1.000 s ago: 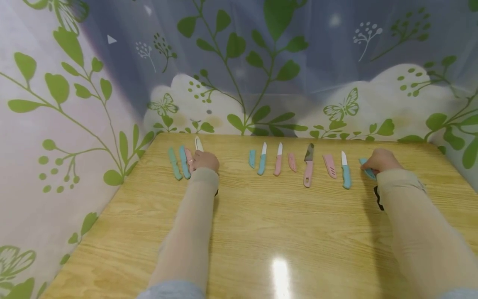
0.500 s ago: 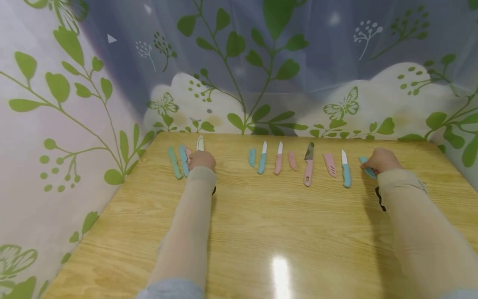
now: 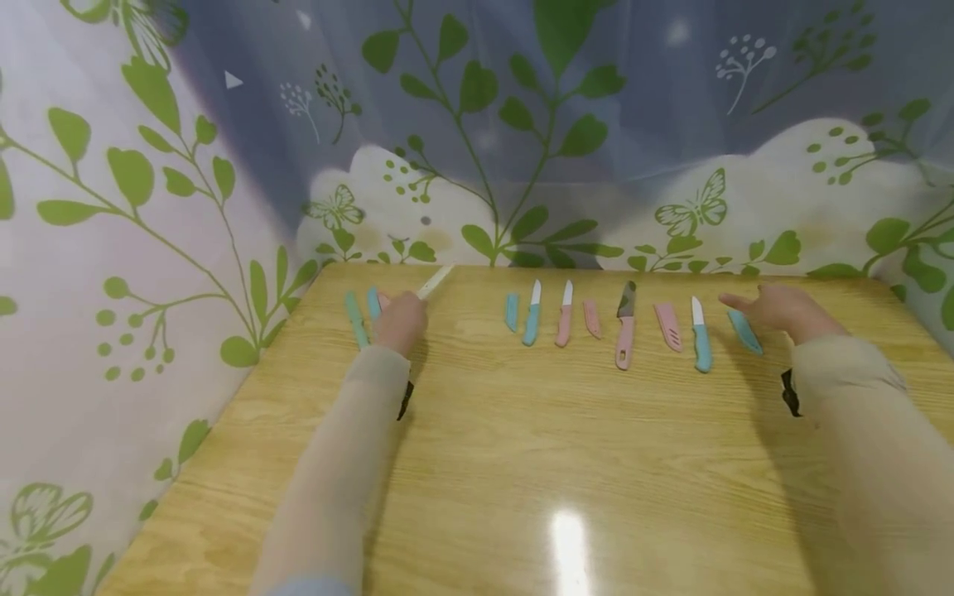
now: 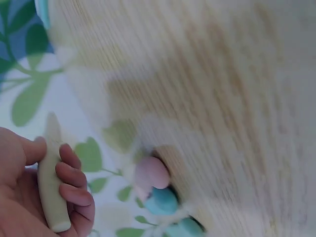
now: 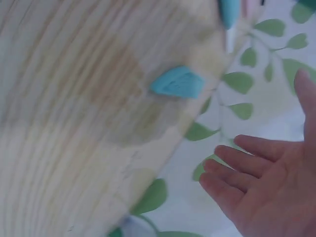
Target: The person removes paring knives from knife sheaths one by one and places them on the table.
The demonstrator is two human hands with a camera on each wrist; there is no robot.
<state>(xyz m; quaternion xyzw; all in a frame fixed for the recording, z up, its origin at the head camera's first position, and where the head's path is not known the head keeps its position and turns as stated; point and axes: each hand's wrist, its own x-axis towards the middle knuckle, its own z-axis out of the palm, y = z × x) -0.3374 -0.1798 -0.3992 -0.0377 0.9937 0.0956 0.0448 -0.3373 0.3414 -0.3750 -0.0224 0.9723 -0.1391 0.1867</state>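
My left hand (image 3: 402,323) grips a cream knife (image 4: 53,197) by its handle, fingers curled round it. In the head view its pale far end points up and right, raised from the table. Just left of this hand lie a green knife (image 3: 356,319), a blue knife (image 3: 373,300) and a pink knife (image 3: 383,300), the last two partly hidden by the hand. My right hand (image 3: 793,308) is held above the table with fingers extended and nothing in it. Below and left of it lies a blue knife sheath (image 3: 745,333), also seen in the right wrist view.
Along the wooden table (image 3: 477,463), left to right, lie a small blue sheath (image 3: 511,313), blue-handled knife (image 3: 532,325), pink-handled knife (image 3: 564,325), small pink sheath (image 3: 592,319), larger dark-bladed pink knife (image 3: 624,339), pink slotted sheath (image 3: 668,327) and blue-handled knife (image 3: 702,346). Patterned cloth stands behind.
My left hand has lifted the cream knife, turning its tip to the right. My right hand has let go of the blue sheath and moved up and right.
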